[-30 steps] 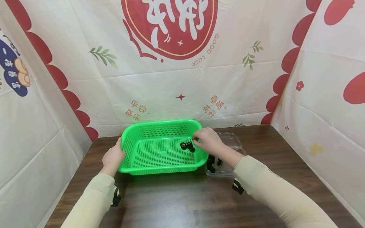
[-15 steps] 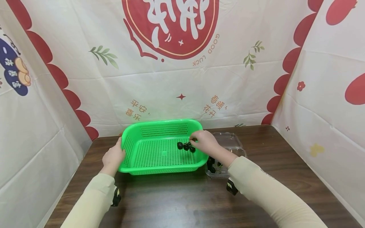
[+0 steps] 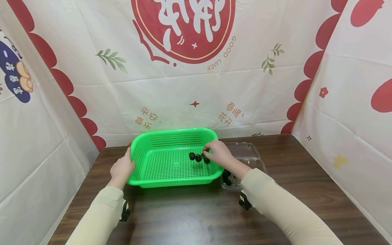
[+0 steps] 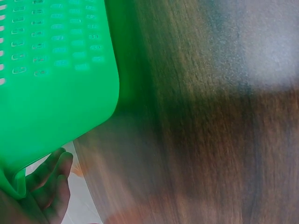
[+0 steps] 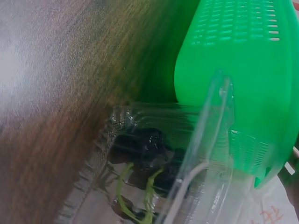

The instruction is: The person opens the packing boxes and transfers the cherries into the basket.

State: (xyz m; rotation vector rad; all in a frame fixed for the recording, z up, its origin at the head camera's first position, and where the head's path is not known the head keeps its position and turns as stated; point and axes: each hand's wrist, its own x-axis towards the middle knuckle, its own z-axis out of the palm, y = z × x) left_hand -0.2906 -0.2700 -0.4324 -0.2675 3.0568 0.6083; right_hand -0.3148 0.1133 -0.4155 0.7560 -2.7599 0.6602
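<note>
A green perforated basket [image 3: 159, 166] stands on the dark wooden table. My left hand [image 3: 121, 168] grips its left rim; the fingers [image 4: 52, 179] show under the rim [image 4: 60, 112] in the left wrist view. My right hand [image 3: 215, 153] reaches over the basket's right side and pinches a small cluster of dark round fruits [image 3: 197, 157] just above the basket floor. To the right of the basket sits a clear plastic clamshell box [image 3: 248, 154] with more dark fruits [image 3: 228, 177] and green stems [image 5: 140, 191] in it.
The table [image 3: 199, 217] is hemmed in by white and red printed cloth at the back [image 3: 183, 78], left and right. The clamshell's open lid [image 5: 205, 140] leans against the basket's outer wall [image 5: 243, 70]. Black wrist straps sit under both sleeves.
The right hand has shifted slightly left into the basket, carrying the dark fruit cluster with it. The left hand keeps the same hold on the rim.
</note>
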